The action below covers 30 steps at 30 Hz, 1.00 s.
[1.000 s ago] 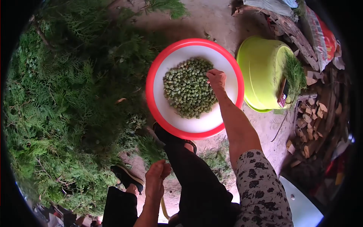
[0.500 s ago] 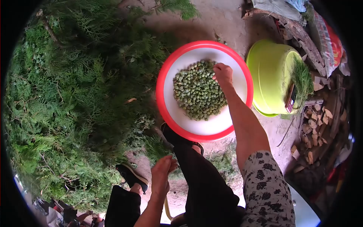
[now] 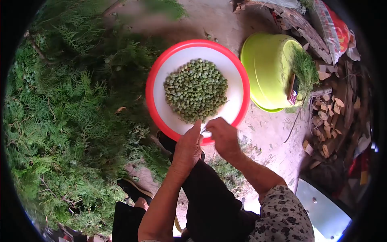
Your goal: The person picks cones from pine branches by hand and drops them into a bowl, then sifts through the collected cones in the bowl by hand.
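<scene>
A white basin with a red rim [image 3: 238, 105] holds a heap of small, knobbly green cones [image 3: 196, 89]. Over its near edge my two hands are close together. My left hand [image 3: 188, 148] has its fingers pressed together and pointing up; what lies in them is hidden. Just to its right, my right hand [image 3: 224, 138] is closed in a pinch, the fingertips almost meeting those of the left. Something small and thin shows between the hands, too small to name.
Cut evergreen branches [image 3: 76, 121] cover the ground on the left. An upturned lime-green tub [image 3: 264, 68] stands right of the basin, bearing a green sprig [image 3: 305, 68] and a dark keypad device [image 3: 293, 92]. Split firewood [image 3: 326, 117] is piled at far right.
My right hand has come back from the heap's far right side to the basin's near rim. My left hand has risen from beside my leg to meet it.
</scene>
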{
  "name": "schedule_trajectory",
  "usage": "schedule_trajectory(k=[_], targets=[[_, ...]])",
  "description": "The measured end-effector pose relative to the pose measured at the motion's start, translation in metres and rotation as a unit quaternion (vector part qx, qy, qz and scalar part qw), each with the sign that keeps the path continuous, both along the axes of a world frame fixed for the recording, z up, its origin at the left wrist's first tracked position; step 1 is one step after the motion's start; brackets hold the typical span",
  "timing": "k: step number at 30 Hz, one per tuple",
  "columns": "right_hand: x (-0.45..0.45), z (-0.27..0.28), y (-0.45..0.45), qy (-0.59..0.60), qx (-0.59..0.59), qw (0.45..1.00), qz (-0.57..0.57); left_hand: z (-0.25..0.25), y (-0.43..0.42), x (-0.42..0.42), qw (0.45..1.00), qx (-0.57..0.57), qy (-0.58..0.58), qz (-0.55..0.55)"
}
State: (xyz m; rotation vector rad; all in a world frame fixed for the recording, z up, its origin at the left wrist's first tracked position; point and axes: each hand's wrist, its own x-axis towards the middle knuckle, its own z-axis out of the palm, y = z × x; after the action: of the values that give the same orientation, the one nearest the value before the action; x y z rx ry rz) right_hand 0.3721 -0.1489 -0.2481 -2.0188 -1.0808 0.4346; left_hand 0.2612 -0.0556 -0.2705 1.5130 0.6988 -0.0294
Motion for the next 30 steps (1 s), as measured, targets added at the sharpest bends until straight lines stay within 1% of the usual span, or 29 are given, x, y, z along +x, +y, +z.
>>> schedule_trajectory(k=[1,2,3,4,5,6,7,9,10,11,12,13,14,15,16,17,18,20,21,22,24,25,26,28,29,30], targets=[[0.001,0.003,-0.015,0.127,-0.011,0.985,-0.117,-0.005,-0.001,-0.001,0.997,0.072,0.024,-0.019],[0.003,0.007,-0.034,0.249,-0.020,0.940,-0.233,-0.008,0.000,-0.001,0.988,0.144,0.048,-0.040],[0.002,0.002,-0.066,0.200,-0.090,0.950,-0.221,0.011,0.012,0.009,0.983,-0.112,0.140,0.035],[-0.001,-0.008,-0.103,0.149,-0.157,0.955,-0.204,0.015,0.015,0.017,0.983,-0.113,0.139,0.035],[-0.003,-0.014,-0.139,0.101,-0.360,0.927,0.021,0.017,0.014,0.022,0.976,-0.129,0.045,0.168],[-0.007,-0.015,-0.163,0.046,-0.529,0.812,0.243,0.018,0.012,0.026,0.943,-0.143,-0.049,0.295],[-0.003,-0.013,-0.160,0.046,-0.532,0.811,0.241,0.016,0.017,0.028,0.943,-0.146,-0.049,0.294],[0.015,-0.012,-0.142,0.070,-0.574,0.787,0.217,0.010,0.029,0.022,0.971,0.015,-0.014,0.238],[0.026,-0.049,-0.151,-0.034,-0.463,0.876,0.132,0.012,0.030,0.016,0.971,0.014,-0.010,0.238],[0.044,-0.052,-0.123,-0.028,-0.341,0.937,0.068,0.016,0.031,0.011,0.968,-0.032,-0.002,0.250],[0.057,-0.070,-0.099,-0.113,-0.245,0.962,0.034,0.019,0.032,0.005,0.962,-0.076,0.005,0.262],[0.070,-0.078,-0.070,-0.105,-0.257,0.961,-0.003,0.017,0.030,0.000,0.960,-0.080,0.048,0.263],[0.084,-0.103,-0.057,-0.173,-0.223,0.959,0.021,0.018,0.027,-0.006,0.960,-0.078,0.049,0.266],[0.093,-0.122,-0.043,-0.198,-0.268,0.942,0.036,0.019,0.022,-0.011,0.961,-0.094,0.060,0.252],[0.095,-0.130,-0.031,-0.197,-0.267,0.943,0.038,0.019,0.018,-0.018,0.962,-0.110,0.070,0.238],[0.096,-0.136,-0.020,-0.236,-0.373,0.895,0.067,0.012,0.012,-0.027,0.966,-0.102,0.063,0.228],[0.097,-0.140,-0.013,-0.273,-0.473,0.832,0.095,0.005,0.006,-0.033,0.965,-0.103,0.064,0.232],[0.098,-0.139,-0.009,-0.260,-0.495,0.823,0.104,0.000,-0.004,-0.043,0.945,-0.192,0.082,0.252],[0.100,-0.138,-0.007,-0.248,-0.516,0.813,0.106,0.000,-0.007,-0.047,0.945,-0.192,0.082,0.254],[0.101,-0.136,-0.009,-0.249,-0.515,0.813,0.108,0.002,-0.009,-0.053,0.948,-0.185,0.093,0.242],[0.109,-0.132,-0.022,-0.172,-0.455,0.856,0.177,0.003,-0.011,-0.060,0.950,-0.178,0.104,0.235],[0.111,-0.132,-0.027,-0.197,-0.402,0.876,0.177,0.003,-0.011,-0.063,0.953,-0.169,0.116,0.222],[0.115,-0.134,-0.028,-0.197,-0.401,0.877,0.179,0.003,-0.011,-0.065,0.957,-0.161,0.127,0.207],[0.123,-0.137,-0.025,-0.104,-0.256,0.958,0.082,0.004,-0.014,-0.069,0.952,-0.170,0.121,0.224],[0.125,-0.138,-0.019,-0.138,-0.287,0.942,0.105,0.005,-0.015,-0.070,0.947,-0.180,0.116,0.239],[0.126,-0.140,-0.015,-0.137,-0.286,0.942,0.106,0.005,-0.015,-0.071,0.947,-0.179,0.117,0.240]])
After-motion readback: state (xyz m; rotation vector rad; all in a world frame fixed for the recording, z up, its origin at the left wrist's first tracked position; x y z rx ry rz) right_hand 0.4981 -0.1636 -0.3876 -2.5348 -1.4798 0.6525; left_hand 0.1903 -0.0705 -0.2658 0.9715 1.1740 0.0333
